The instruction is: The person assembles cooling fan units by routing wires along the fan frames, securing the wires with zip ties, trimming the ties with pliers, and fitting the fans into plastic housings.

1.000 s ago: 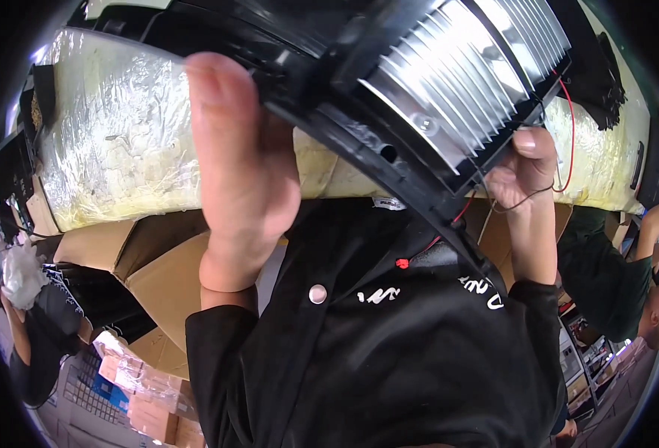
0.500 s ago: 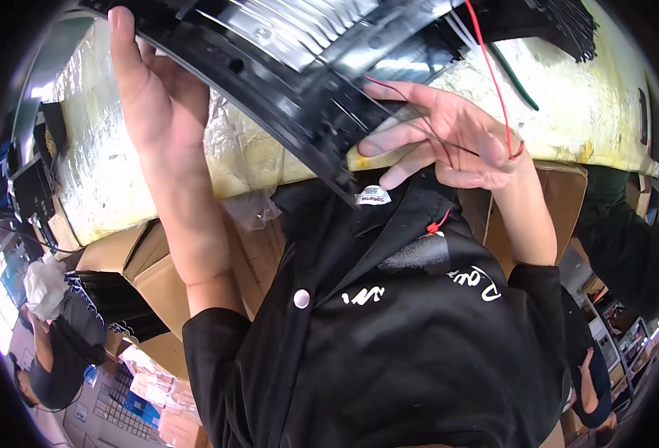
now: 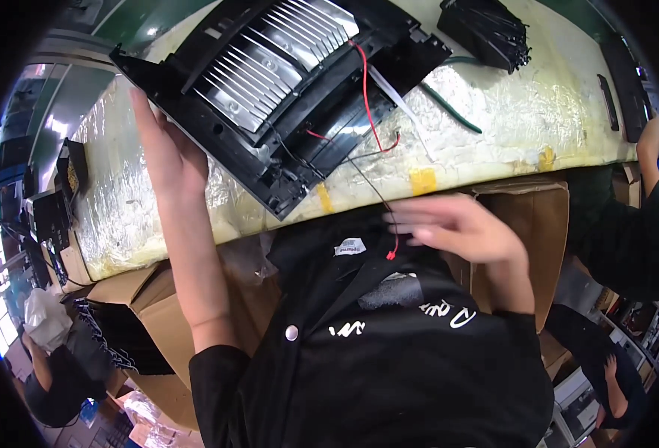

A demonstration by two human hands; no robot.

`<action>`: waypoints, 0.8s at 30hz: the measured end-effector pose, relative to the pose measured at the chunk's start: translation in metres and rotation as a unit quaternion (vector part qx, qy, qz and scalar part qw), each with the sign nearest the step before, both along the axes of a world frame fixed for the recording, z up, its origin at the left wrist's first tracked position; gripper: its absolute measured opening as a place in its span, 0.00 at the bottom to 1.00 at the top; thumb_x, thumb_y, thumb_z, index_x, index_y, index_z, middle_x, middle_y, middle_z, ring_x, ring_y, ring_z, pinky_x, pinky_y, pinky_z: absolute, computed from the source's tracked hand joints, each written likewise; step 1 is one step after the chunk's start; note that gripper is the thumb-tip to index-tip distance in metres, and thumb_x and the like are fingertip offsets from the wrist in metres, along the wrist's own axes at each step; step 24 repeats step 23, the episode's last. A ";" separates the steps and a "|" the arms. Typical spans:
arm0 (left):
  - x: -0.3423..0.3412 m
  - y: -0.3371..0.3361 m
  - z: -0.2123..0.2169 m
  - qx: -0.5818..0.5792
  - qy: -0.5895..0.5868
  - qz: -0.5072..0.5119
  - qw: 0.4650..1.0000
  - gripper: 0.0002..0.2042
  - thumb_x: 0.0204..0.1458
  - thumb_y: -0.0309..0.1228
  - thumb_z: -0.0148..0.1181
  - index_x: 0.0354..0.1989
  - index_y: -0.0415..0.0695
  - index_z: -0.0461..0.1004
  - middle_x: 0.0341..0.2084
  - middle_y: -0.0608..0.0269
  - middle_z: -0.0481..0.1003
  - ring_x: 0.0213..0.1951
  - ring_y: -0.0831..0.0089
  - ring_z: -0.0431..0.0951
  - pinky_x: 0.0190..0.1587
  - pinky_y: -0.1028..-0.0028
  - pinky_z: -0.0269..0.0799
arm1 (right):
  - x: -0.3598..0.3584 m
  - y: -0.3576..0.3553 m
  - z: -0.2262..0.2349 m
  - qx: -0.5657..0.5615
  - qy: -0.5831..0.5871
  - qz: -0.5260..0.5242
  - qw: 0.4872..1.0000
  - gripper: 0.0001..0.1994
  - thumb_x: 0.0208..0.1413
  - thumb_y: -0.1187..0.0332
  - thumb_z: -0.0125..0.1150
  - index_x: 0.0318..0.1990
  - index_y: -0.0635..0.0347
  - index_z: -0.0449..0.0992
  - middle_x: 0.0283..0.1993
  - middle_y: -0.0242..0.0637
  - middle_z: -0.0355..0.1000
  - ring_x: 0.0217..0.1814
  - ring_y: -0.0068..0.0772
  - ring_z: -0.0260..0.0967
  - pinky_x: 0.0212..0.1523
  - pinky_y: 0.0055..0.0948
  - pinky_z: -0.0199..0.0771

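Note:
A black plastic housing (image 3: 225, 142) with silvery metal fins (image 3: 262, 75) is tilted over the wrapped bench. My left hand (image 3: 176, 153) grips its left edge, fingers partly hidden behind it. A red wire (image 3: 367, 89) loops from the fins' right end, and a white strip (image 3: 397, 97) hangs beside it. From the housing's lower part a thin dark wire (image 3: 367, 179) runs toward my body and ends in a small red connector (image 3: 391, 255). My right hand (image 3: 460, 228), blurred, has its fingers stretched out near that wire and apart from the housing; no grip on the wire shows.
Clear film covers the pale bench (image 3: 508, 134). Black cable ties (image 3: 486, 33) lie bundled at the far right, with a dark green tube (image 3: 449, 108) nearer. Cardboard boxes (image 3: 523, 224) stand under the front edge. A co-worker's hand (image 3: 650, 138) is at the right.
The housing has shifted left, showing more of its fins. My right hand has moved from the housing's near corner toward my body, and the red wire no longer loops by its fingers.

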State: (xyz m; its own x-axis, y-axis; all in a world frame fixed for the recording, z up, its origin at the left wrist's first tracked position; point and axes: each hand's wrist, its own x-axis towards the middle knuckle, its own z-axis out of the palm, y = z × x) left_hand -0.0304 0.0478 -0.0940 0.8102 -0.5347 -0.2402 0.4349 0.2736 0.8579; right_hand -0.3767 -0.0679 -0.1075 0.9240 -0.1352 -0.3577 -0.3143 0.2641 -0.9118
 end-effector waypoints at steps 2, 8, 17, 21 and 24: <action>-0.031 0.011 0.003 0.015 -0.045 -0.008 0.999 0.33 0.62 0.55 0.45 0.67 0.43 0.55 0.60 0.56 0.63 0.59 0.66 0.65 0.64 0.67 0.58 | -0.042 -0.041 0.022 -0.171 0.050 -0.108 0.978 0.18 0.65 0.69 0.47 0.58 0.70 0.68 0.48 0.49 0.76 0.55 0.38 0.74 0.50 0.31 0.76; -0.110 0.013 -0.020 -0.056 -0.028 -0.041 0.997 0.32 0.65 0.48 0.42 0.72 0.49 0.42 0.66 0.59 0.56 0.64 0.66 0.61 0.66 0.66 0.56 | 0.081 -0.135 0.018 -0.247 -0.156 -0.257 0.921 0.24 0.68 0.55 0.41 0.60 0.66 0.69 0.53 0.41 0.74 0.56 0.30 0.71 0.57 0.28 0.68; -0.100 -0.001 -0.020 -0.124 0.001 -0.022 0.992 0.37 0.57 0.42 0.48 0.73 0.49 0.39 0.64 0.52 0.56 0.63 0.61 0.62 0.65 0.63 0.59 | 0.166 -0.132 0.013 0.164 -0.055 -0.174 0.969 0.26 0.60 0.48 0.57 0.52 0.63 0.74 0.47 0.38 0.78 0.42 0.26 0.78 0.47 0.26 0.77; -0.078 -0.001 -0.006 -0.129 0.030 -0.058 0.989 0.41 0.54 0.40 0.49 0.74 0.50 0.36 0.68 0.53 0.51 0.67 0.60 0.57 0.67 0.63 0.53 | 0.173 -0.117 0.040 0.228 -0.118 -0.157 0.954 0.26 0.67 0.52 0.45 0.62 0.65 0.66 0.59 0.45 0.70 0.59 0.35 0.71 0.61 0.35 0.69; -0.050 -0.015 -0.007 -0.092 -0.020 -0.053 0.994 0.30 0.60 0.50 0.41 0.61 0.37 0.64 0.56 0.55 0.71 0.57 0.63 0.71 0.63 0.66 0.61 | 0.187 -0.124 0.058 0.228 -0.168 -0.116 0.952 0.33 0.67 0.48 0.40 0.69 0.66 0.53 0.69 0.49 0.58 0.68 0.45 0.60 0.70 0.43 0.55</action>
